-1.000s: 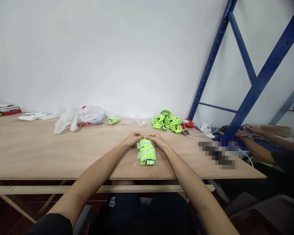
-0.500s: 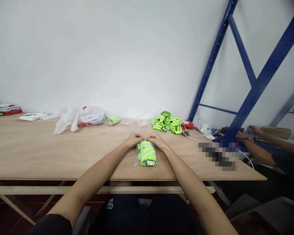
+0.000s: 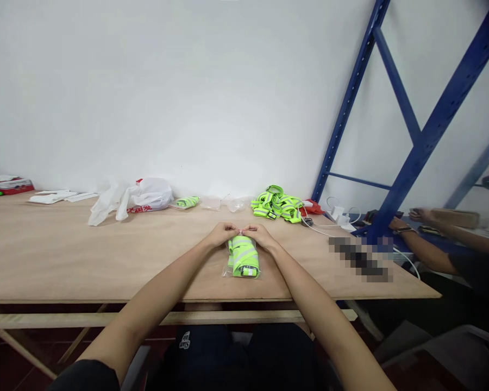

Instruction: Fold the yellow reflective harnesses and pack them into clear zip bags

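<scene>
Since little had shifted, work stayed at the clear bag's (image 3: 242, 259) mouth: left hand (image 3: 224, 233) and right hand (image 3: 260, 235) pinched its red strip (image 3: 241, 230) between fingers, green strap (image 3: 243, 251) inside, near the desk's (image 3: 106, 260) front edge.

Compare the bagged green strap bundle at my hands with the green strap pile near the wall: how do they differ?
The bundle sits inside a clear bag; the pile lies unbagged. The bundle is compactly folded; the pile is a loose tangle of loops. Your left hand and right hand pinch the top of the bundle's bag; neither touches the pile. Both are bright yellow-green with pale grey bands.
</scene>
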`<state>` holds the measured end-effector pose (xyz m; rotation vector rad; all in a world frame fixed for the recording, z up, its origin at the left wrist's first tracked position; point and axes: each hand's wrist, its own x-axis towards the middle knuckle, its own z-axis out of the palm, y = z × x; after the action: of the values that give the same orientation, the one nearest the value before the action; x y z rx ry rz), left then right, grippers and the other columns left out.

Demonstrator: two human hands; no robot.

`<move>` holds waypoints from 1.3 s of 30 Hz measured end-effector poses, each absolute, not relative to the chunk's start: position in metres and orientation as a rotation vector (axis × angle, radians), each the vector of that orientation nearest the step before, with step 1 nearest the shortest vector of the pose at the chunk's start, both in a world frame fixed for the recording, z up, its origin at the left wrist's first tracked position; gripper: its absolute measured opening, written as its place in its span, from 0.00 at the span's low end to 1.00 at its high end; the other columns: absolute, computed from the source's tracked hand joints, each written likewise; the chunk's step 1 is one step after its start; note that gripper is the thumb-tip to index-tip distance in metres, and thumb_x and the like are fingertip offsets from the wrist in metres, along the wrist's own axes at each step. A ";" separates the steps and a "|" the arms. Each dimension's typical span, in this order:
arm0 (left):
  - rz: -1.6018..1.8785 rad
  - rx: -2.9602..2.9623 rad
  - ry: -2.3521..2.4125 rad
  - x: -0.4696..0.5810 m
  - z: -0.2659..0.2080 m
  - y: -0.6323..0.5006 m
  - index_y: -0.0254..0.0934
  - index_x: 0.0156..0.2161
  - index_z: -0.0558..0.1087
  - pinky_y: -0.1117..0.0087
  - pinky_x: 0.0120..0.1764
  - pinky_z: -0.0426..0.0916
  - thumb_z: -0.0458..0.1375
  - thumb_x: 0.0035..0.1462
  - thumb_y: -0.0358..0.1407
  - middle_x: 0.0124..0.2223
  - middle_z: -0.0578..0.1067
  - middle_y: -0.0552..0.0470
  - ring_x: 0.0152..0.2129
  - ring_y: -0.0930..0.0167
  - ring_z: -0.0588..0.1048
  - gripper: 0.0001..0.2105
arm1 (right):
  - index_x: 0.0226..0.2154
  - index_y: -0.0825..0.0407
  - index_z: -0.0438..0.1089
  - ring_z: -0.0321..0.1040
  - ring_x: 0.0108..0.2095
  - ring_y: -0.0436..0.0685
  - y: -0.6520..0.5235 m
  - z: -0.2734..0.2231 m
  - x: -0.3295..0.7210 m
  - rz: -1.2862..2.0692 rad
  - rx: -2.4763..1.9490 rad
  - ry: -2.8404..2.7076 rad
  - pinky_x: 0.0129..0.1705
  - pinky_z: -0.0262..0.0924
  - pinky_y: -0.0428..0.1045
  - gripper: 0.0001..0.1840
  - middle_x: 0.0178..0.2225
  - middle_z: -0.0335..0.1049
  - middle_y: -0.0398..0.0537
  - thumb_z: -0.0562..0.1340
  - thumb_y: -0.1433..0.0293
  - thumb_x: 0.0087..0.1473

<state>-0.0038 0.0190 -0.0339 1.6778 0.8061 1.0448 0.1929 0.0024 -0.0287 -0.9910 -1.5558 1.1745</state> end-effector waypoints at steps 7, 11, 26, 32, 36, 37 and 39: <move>1.050 1.686 0.803 -0.003 -0.032 0.018 0.30 0.31 0.78 0.72 0.29 0.65 0.69 0.43 0.45 0.29 0.77 0.48 0.25 0.71 0.73 0.17 | 0.25 0.53 0.75 0.65 0.28 0.53 0.001 -0.028 0.193 1.203 -0.993 -1.555 0.32 0.57 0.47 0.18 0.25 0.73 0.43 0.74 0.57 0.36; 1.039 1.686 0.811 -0.004 -0.032 0.018 0.30 0.31 0.77 0.72 0.28 0.64 0.69 0.43 0.44 0.28 0.77 0.50 0.24 0.72 0.72 0.17 | 0.25 0.54 0.76 0.67 0.29 0.54 0.002 -0.028 0.194 1.223 -0.993 -1.550 0.33 0.58 0.48 0.18 0.25 0.74 0.43 0.75 0.57 0.35; 0.999 1.707 0.823 -0.003 -0.034 0.019 0.30 0.31 0.77 0.72 0.28 0.64 0.68 0.45 0.44 0.27 0.76 0.51 0.23 0.71 0.72 0.16 | 0.25 0.54 0.78 0.68 0.30 0.54 -0.001 -0.026 0.191 1.236 -0.995 -1.558 0.33 0.60 0.49 0.20 0.25 0.75 0.45 0.76 0.57 0.33; 1.007 1.702 0.831 -0.002 -0.034 0.021 0.30 0.31 0.77 0.71 0.30 0.65 0.68 0.45 0.43 0.27 0.76 0.51 0.24 0.71 0.72 0.15 | 0.25 0.54 0.77 0.68 0.29 0.54 0.001 -0.028 0.191 1.199 -1.000 -1.550 0.34 0.60 0.49 0.19 0.25 0.75 0.44 0.76 0.57 0.33; 1.020 1.693 0.842 -0.005 -0.032 0.022 0.30 0.31 0.77 0.72 0.28 0.64 0.68 0.44 0.42 0.27 0.76 0.51 0.23 0.72 0.71 0.14 | 0.25 0.54 0.77 0.68 0.29 0.55 0.001 -0.027 0.193 1.181 -1.007 -1.549 0.34 0.60 0.49 0.19 0.25 0.75 0.44 0.75 0.57 0.33; 1.023 1.689 0.848 -0.007 -0.031 0.022 0.31 0.31 0.76 0.73 0.27 0.64 0.68 0.44 0.42 0.26 0.75 0.51 0.23 0.73 0.71 0.14 | 0.25 0.54 0.77 0.69 0.29 0.55 0.001 -0.026 0.195 1.173 -1.009 -1.549 0.35 0.60 0.49 0.19 0.25 0.75 0.44 0.75 0.57 0.33; 1.023 1.680 0.863 -0.010 -0.030 0.023 0.31 0.31 0.76 0.73 0.26 0.63 0.68 0.44 0.42 0.26 0.75 0.51 0.21 0.73 0.71 0.15 | 0.25 0.54 0.77 0.69 0.30 0.55 0.001 -0.024 0.197 1.157 -1.013 -1.545 0.35 0.60 0.49 0.18 0.26 0.75 0.45 0.75 0.58 0.33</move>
<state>-0.0100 0.0229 -0.0297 1.6799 0.8635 1.0235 0.1968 0.0007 -0.0241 -1.0135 -1.5455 1.1566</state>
